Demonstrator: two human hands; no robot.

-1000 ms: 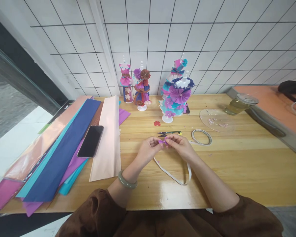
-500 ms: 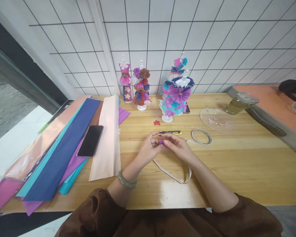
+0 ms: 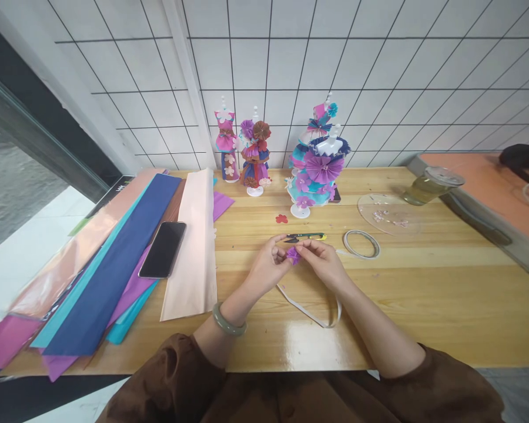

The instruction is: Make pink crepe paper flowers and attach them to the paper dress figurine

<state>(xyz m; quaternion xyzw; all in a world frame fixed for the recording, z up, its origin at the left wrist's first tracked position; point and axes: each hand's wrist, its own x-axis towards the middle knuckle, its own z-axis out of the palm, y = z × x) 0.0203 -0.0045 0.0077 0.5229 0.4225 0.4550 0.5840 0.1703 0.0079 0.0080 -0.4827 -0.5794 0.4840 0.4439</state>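
Observation:
A small purple pleated paper rosette (image 3: pixel 294 255) is pinched between both hands over the middle of the table. My left hand (image 3: pixel 270 262) grips its left edge with thumb and fingers. On its upper right edge, my right hand (image 3: pixel 321 262) closes thumb and fingertips. Just beyond the hands lie thread snips (image 3: pixel 306 237) with a yellow end. A strip of white tape (image 3: pixel 306 314) loops on the wood below my hands. To the right of my right hand a tape roll (image 3: pixel 361 244) lies flat.
Paper-dressed mannequins (image 3: pixel 320 170) stand along the tiled wall. Left lie crepe paper sheets (image 3: pixel 114 270) and a phone (image 3: pixel 163 250). A red paper flower (image 3: pixel 281 218) lies beyond the snips. A clear dish (image 3: pixel 370 207) with small beads and a cup of drink (image 3: pixel 427 188) stand at right.
The purple paper has turned and fanned out into a round rosette, its pleated face now showing. My right fingers have shifted slightly up its edge. The view has moved a little.

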